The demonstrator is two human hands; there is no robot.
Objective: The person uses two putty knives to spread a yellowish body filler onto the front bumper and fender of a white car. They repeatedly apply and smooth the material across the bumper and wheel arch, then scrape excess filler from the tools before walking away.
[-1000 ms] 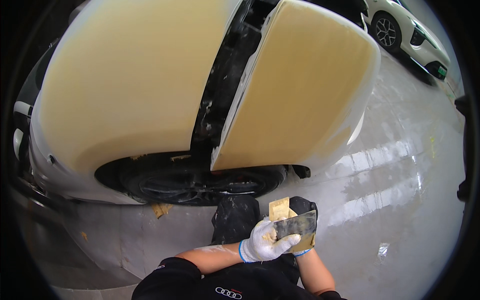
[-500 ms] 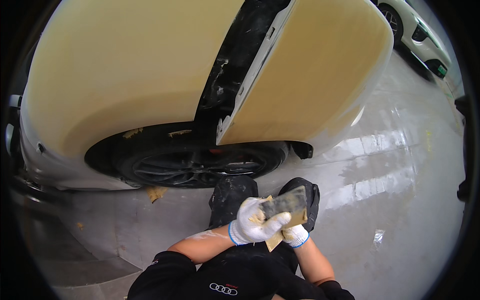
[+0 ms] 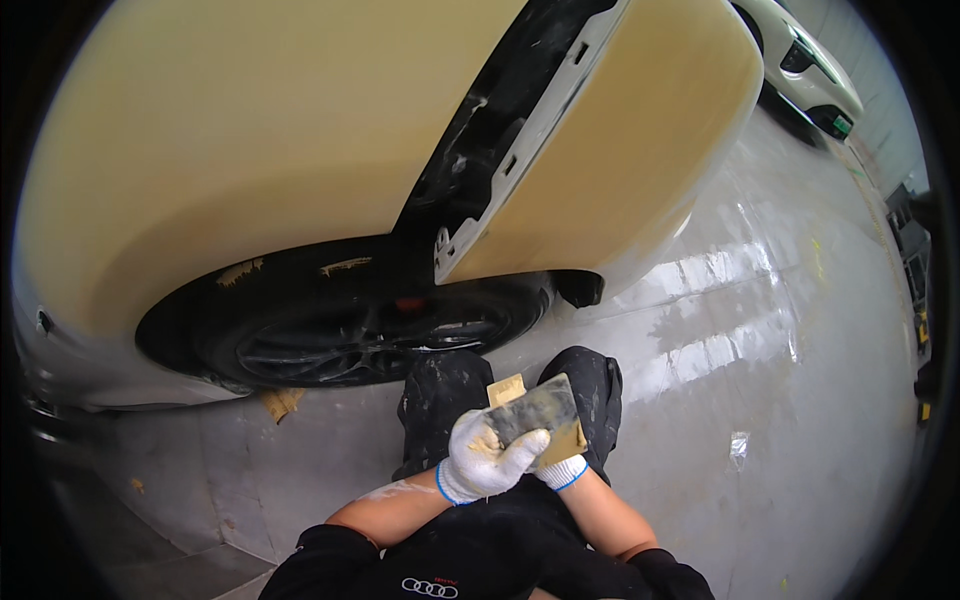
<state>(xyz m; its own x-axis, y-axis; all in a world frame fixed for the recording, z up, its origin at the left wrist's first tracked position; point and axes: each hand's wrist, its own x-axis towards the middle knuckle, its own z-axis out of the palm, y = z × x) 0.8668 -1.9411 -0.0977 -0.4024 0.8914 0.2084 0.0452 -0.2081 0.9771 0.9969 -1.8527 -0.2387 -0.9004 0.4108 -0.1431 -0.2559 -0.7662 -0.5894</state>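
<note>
In the head view, the worker's left hand [image 3: 485, 465], covered by a white knitted glove with a blue-edged cuff, is seen low in front of the body, near the knees of the black, dusty trousers [image 3: 450, 388]. A flat dark-grey rectangular plate [image 3: 538, 412], smeared with tan paste toward its lower right, is gripped at its left end, with the thumb pressed across the upper face. The long axis of the plate is tilted up and to the right, away from the left palm. The right hand [image 3: 563, 473], gloved alike, is placed under the plate's lower right edge; its fingers are hidden there, and what is held by them cannot be told. A small flat tan piece [image 3: 506, 389] (possibly a spreader blade) is shown jutting out beyond the plate's far edge, forward of the left fingers; by which hand it is held cannot be made out. Of the two hands, the left is seen nearer to it. Beyond the knees, a black spoked wheel [image 3: 350, 350] is framed by a large rounded tan-coated car panel [image 3: 260, 130], apart from both hands.
</note>
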